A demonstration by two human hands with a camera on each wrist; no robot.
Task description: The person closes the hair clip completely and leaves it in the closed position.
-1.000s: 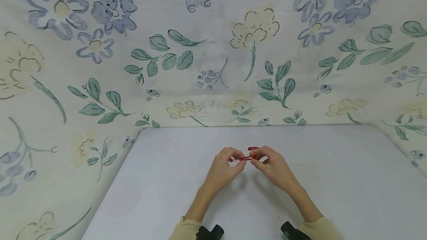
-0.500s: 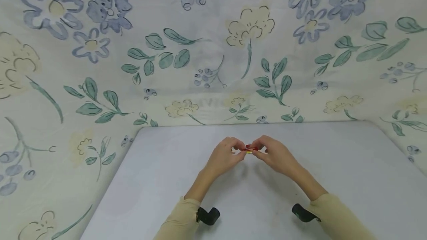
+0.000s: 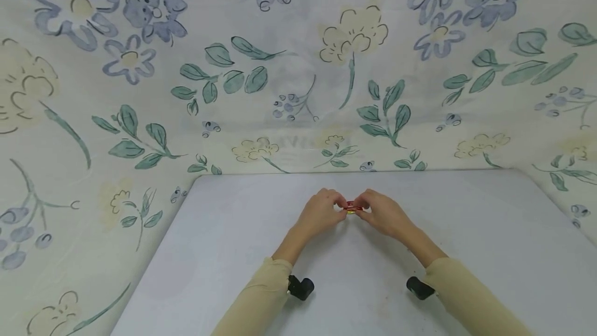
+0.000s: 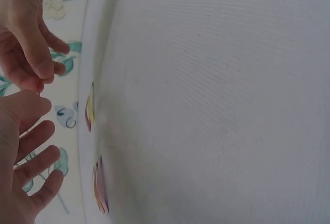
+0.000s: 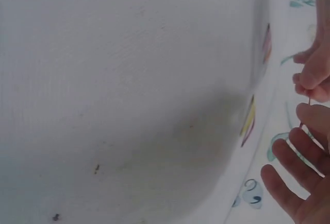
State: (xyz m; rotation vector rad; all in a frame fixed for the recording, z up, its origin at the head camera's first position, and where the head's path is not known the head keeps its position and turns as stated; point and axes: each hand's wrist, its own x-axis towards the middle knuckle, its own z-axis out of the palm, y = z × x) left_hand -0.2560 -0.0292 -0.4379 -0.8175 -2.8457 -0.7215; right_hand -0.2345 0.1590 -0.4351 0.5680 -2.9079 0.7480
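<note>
Both hands meet above the middle of the table (image 3: 466,253), nearer its far edge, with a small red hair clip (image 3: 353,208) held between them. The left hand (image 3: 322,210) pinches one end with thumb and forefinger; the right hand (image 3: 383,213) pinches the other end the same way. A yellow bit shows at the clip's underside.

Compared with a second ago, the hands have drawn closer together and shifted a little toward the far edge. Then the clip stood out longer between the fingers, with a second red piece visible just above it; now only a short red strip shows, mostly covered by the fingertips. Over the last half second little has moved apart from the left fingers closing in tighter. I judge this as the clip being pressed or snapped between the two pinches, though whether it is open or closed is too small to tell.

In the wrist views, the other fingers of each hand are spread loosely, and two more flat clips (image 4: 89,112) lie on the table, well apart from the hands
</note>
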